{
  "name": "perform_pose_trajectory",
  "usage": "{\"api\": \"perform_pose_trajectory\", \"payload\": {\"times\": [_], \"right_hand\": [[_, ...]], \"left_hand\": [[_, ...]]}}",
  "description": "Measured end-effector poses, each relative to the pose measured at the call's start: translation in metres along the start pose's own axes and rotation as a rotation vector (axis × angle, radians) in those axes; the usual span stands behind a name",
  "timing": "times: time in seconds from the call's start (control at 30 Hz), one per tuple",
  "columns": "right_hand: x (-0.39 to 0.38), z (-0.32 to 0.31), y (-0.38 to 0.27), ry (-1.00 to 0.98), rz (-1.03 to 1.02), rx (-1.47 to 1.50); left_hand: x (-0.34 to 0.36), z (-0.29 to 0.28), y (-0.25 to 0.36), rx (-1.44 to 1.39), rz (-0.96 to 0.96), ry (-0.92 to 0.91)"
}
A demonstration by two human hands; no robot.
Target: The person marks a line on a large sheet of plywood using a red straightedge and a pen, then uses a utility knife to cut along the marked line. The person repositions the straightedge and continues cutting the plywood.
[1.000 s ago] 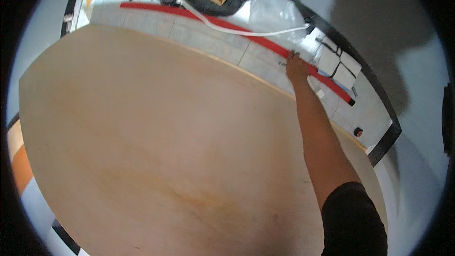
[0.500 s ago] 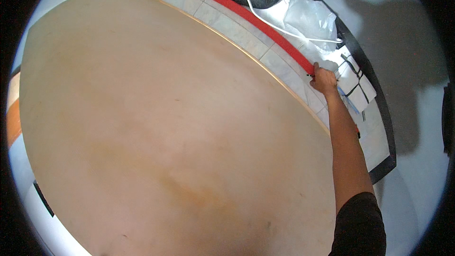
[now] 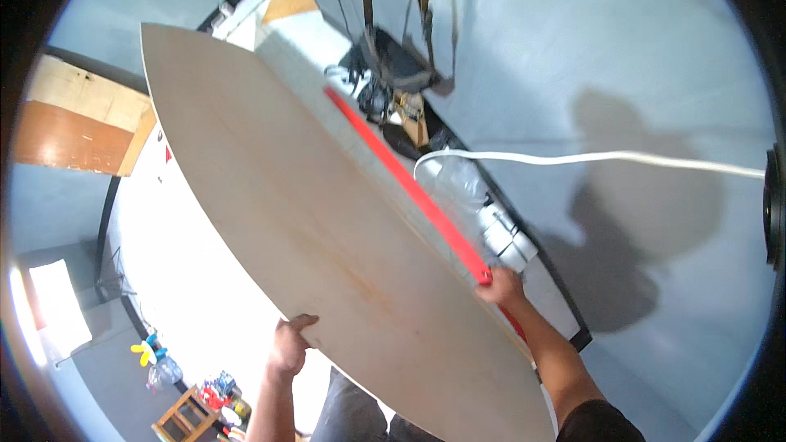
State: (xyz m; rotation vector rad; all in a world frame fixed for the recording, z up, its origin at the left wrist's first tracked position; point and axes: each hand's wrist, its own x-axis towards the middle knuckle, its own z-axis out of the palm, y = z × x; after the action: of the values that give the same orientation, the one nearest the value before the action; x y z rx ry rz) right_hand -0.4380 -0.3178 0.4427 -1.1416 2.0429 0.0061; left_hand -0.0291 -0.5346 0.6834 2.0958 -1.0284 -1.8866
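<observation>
A large tan board [image 3: 286,196] with a brownish stain stretches from the upper left to the lower right in front of me. My left hand [image 3: 291,345] grips its near edge, thumb on top and the other fingers hidden under it. My right hand [image 3: 501,286] is closed round the lower end of a long, straight red bar [image 3: 401,176], beside the board's far edge. A bit of red also shows below that hand. I cannot tell whether the right hand touches the board too.
Beyond the bar lie clear plastic wrap [image 3: 454,184], white boxes with black bands [image 3: 509,237] and a black bag [image 3: 401,61] by the wall. A white cable [image 3: 589,157] crosses the right side. A small wooden chair [image 3: 184,416] stands at lower left.
My view has turned and widened, and the board now appears narrower and slanted. My left hand has come into view on its near edge. The right hand still holds the red bar.
</observation>
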Motion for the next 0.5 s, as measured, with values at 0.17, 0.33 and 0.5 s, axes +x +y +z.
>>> {"api": "perform_pose_trajectory", "payload": {"times": [0.17, 0.33, 0.5], "right_hand": [[-0.178, -0.116, -0.011, -0.085, 0.177, 0.001], [-0.393, -0.210, -0.076, -0.086, 0.312, 0.157], [-0.588, -0.270, -0.183, -0.198, 0.611, 0.340]], "left_hand": [[0.025, 0.031, 0.021, -0.205, 0.036, -0.242], [0.034, 0.042, 0.032, -0.158, 0.105, -0.405], [0.021, 0.067, 0.072, -0.117, 0.081, -0.461]]}}
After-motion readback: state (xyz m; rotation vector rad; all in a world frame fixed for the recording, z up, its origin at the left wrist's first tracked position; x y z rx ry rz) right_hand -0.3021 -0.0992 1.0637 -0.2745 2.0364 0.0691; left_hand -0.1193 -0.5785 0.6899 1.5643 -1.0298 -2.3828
